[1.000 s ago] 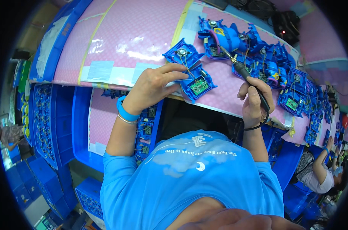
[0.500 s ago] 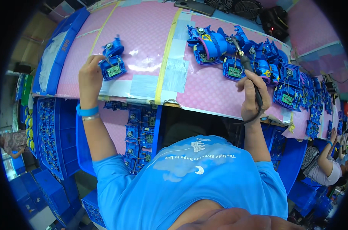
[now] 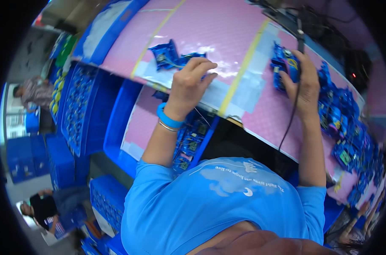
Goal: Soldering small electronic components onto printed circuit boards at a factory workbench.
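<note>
Swung farther since a moment ago, the soldering iron point(image 3: 301, 41) is gripped in the right hand point(image 3: 306, 83); the left hand point(image 3: 190, 86), fingers curled, hold unclear, is at the wired blue casing point(image 3: 164, 56), left on the pink-covered bench point(image 3: 224, 27).

Bright tabletop point(image 3: 218, 32) glare, motion blur

Blue boxes point(image 3: 26, 156), black-shirted person point(image 3: 44, 209), far left.
</note>
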`<state>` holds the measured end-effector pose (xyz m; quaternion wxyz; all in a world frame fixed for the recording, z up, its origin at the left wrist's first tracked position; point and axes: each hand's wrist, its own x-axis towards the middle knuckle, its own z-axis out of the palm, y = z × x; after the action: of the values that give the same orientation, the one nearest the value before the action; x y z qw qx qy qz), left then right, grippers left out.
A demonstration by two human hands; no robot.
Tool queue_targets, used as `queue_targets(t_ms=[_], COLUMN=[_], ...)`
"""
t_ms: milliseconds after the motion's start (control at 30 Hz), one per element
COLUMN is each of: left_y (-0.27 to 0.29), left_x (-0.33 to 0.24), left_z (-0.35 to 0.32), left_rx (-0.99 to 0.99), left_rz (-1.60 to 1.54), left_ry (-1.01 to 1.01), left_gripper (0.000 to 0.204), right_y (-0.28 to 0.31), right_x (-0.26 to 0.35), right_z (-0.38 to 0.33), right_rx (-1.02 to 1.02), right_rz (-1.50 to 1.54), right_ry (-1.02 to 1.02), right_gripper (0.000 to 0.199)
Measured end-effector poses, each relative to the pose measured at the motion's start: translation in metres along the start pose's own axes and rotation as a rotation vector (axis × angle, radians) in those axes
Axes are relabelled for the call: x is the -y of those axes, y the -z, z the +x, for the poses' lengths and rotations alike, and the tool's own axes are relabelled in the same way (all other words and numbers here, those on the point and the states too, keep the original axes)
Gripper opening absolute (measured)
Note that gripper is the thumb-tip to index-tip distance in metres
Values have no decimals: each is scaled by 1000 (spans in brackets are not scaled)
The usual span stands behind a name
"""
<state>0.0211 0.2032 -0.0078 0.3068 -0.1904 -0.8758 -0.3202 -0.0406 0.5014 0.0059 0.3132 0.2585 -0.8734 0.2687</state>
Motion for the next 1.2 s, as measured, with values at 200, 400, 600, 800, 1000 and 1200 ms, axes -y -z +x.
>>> queue_targets(t_ms=[200,400,600,800,1000,1200], left_y=[35,52,45,25,11,56], left_x=[20,38,57,58,76,108], left_z=[-31,-26,-14,11,1,5], left_rx=[-78,50,86,-68,-71,-169], left_rz=[108,210,296,65,338,497], left_ry=[193,143,73,77,109,125], left_gripper=[44,41,29,30,25,27], right_y=[5,25,41,44,47,49], right_x=[2,-13,-28,-29,-29,-22], right_z=[0,-9,-21,-30,-39,-35], right_rx=[-10,-188,-273,-265,-258,-302], right_rz=[-2,123,253,267,278,250], right_ry=[-156,-412,-515,-472,-475,-481], right_gripper=[53,46,45,45,45,43])
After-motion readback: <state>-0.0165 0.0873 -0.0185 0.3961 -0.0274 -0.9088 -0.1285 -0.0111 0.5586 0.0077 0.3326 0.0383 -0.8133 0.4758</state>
